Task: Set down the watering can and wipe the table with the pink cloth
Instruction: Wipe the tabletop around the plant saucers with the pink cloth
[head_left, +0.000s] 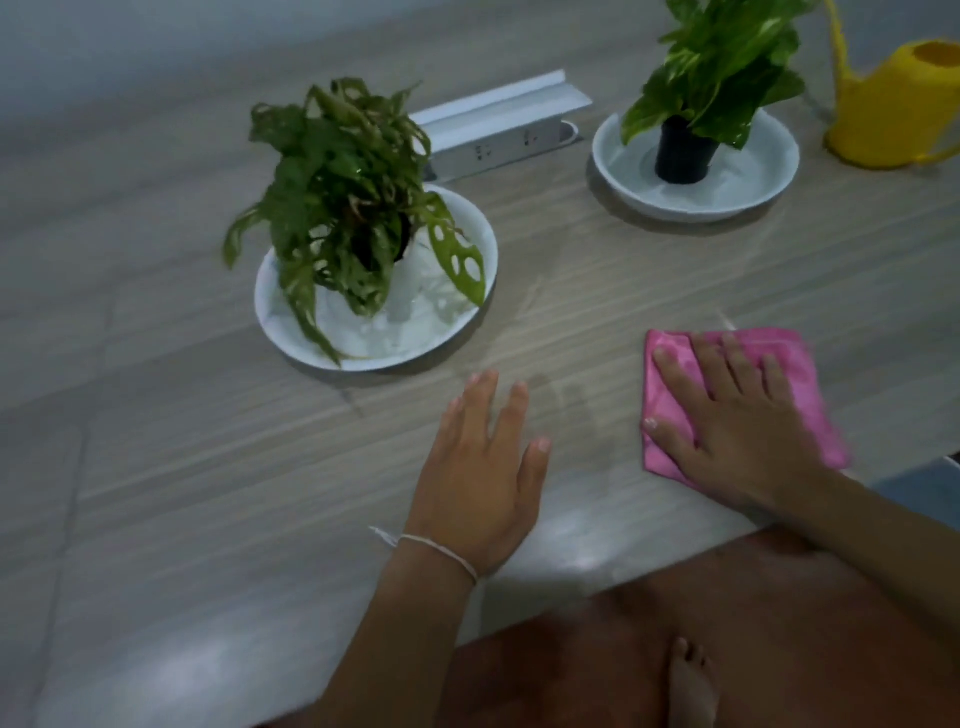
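The yellow watering can (893, 104) already stands on the table (156, 467) at the upper right of the frame, so the wiping is the step in hand. The right hand (737, 421) lies flat on the folded pink cloth (670, 379) at the right of the frame, near the table's front edge; its fingers are spread and press the cloth down, not curled round it. The left hand (478, 467) hovers or rests at the lower centre with straight, spread fingers and holds nothing.

2 potted plants stand in white saucers, 1 at centre left (374, 280) and 1 at upper right (696, 161). I think the risk is here: a wide sweep may knock a saucer, and the left one seems to hold water, which would spill. A sweep toward the near edge may also drag the cloth off the table.
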